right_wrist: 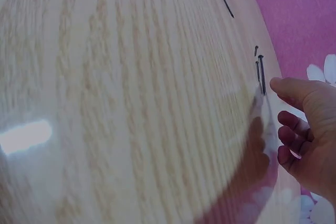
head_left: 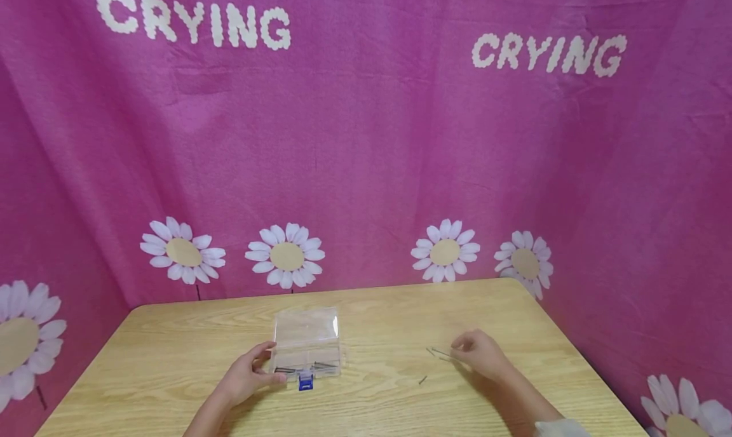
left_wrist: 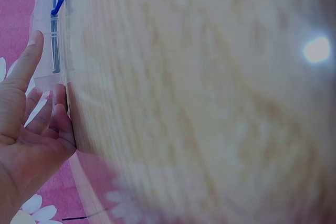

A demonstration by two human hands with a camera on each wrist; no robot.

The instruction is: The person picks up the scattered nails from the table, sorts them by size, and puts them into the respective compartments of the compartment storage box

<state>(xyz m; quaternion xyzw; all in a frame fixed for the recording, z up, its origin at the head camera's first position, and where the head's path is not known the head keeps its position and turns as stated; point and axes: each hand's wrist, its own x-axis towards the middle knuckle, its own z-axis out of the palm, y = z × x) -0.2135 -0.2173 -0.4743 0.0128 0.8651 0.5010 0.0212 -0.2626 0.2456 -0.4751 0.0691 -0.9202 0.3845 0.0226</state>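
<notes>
A clear plastic box (head_left: 307,359) with its lid (head_left: 307,326) raised stands on the table, several nails (head_left: 325,365) lying inside. On its front is a blue latch (head_left: 305,381). My left hand (head_left: 250,375) grips the box's left side, thumb along the front and fingers behind, some of them hidden. My right hand (head_left: 479,354) is low over the table at the right, fingers bent, beside several loose nails (right_wrist: 262,74). In the right wrist view the thumb tip is close to the longest nail but apart from it; the index finger is hidden. Another nail (head_left: 422,380) lies nearer the front.
The wooden table (head_left: 377,322) has a glossy surface that mirrors the hands. A pink curtain (head_left: 366,138) with daisies and white lettering hangs behind it and along both sides.
</notes>
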